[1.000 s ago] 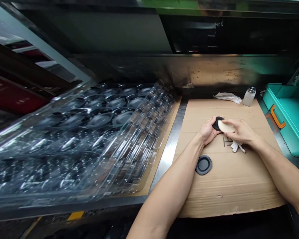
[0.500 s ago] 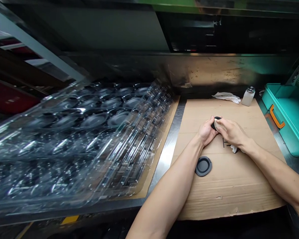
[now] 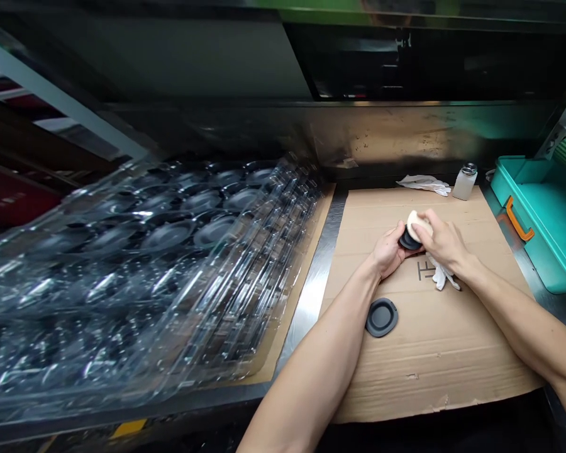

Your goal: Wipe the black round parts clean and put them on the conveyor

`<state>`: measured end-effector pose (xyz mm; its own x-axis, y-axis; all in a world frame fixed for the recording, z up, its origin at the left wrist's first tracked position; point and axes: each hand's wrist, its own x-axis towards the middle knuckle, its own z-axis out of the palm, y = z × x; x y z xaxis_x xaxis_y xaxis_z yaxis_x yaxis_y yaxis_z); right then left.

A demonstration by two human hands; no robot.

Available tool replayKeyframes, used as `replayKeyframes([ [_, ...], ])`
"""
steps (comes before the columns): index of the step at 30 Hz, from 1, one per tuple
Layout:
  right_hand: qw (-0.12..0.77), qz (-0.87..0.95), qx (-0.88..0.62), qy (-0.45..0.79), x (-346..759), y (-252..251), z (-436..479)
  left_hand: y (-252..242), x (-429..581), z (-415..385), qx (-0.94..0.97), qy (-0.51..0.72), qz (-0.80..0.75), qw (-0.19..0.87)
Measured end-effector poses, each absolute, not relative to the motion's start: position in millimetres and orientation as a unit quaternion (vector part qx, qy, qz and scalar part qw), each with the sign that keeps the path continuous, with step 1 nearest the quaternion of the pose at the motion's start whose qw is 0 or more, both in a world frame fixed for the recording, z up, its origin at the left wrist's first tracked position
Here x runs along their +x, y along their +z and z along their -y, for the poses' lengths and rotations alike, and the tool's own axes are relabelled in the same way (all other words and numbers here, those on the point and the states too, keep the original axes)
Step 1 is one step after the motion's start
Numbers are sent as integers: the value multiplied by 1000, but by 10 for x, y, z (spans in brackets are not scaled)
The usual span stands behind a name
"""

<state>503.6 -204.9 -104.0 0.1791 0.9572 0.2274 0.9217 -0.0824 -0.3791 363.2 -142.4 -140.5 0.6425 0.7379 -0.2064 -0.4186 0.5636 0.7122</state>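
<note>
My left hand (image 3: 387, 253) is closed on a round black part (image 3: 407, 240), holding it by its edge above the cardboard. In my right hand (image 3: 444, 241) is a round cream-white pad (image 3: 414, 219), gripped by the fingers and tilted over the black part; whether they touch I cannot tell. A second black dish-shaped part (image 3: 382, 317) lies on the cardboard sheet (image 3: 434, 352), just below my left forearm. Beneath my right wrist rests a crumpled white cloth or glove (image 3: 443, 277), partly covered.
To the left, stacked clear plastic trays (image 3: 226, 302) carry several black dish-shaped parts. At the back stand a small bottle (image 3: 465, 182) with a metal cap and another white cloth or glove (image 3: 424, 184). A teal bin (image 3: 542, 251) with an orange handle sits at right.
My right hand has lifted and turned, bringing the cream-white pad up so more of it and the black part shows. More of the white cloth under my wrist is visible. The view has shifted slightly.
</note>
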Motion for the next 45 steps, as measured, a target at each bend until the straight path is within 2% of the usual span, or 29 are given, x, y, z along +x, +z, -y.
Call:
replayKeyframes([
  [4, 220, 627, -746, 47, 5034, -1041, 2061, -1423, 3636, 1409, 309, 345, -253, 849],
  [10, 142, 661, -735, 49, 4852, -1063, 2098, -1435, 3626, 1343, 265, 356, -255, 859],
  [13, 154, 636, -756, 26, 4825, -1076, 2097, -1428, 3623, 1324, 254, 379, -267, 849],
  [18, 124, 675, -726, 43, 4836, -1092, 2110, -1423, 3632, 1329, 255, 335, -249, 872],
  [22, 141, 638, -756, 30, 4852, -1067, 2124, -1423, 3642, 1331, 257, 373, -269, 850],
  [27, 133, 670, -726, 73, 4914, -1051, 2168, -1419, 3628, 1318, 254, 345, -259, 865],
  [32, 218, 589, -778, 27, 5269, -1105, 2151, -1377, 3598, 1283, 235, 350, -276, 864],
  [38, 173, 575, -796, -79, 5444, -992, 2262, -1319, 3554, 1271, 214, 340, -254, 880],
  [40, 128, 576, -806, -38, 5400, -904, 2332, -1321, 3553, 1268, 209, 341, -253, 881],
  [43, 36, 651, -748, 124, 5324, -840, 2416, -1333, 3561, 1263, 202, 349, -259, 877],
  [45, 46, 702, -692, 163, 5288, -871, 2431, -1339, 3571, 1265, 202, 356, -262, 874],
])
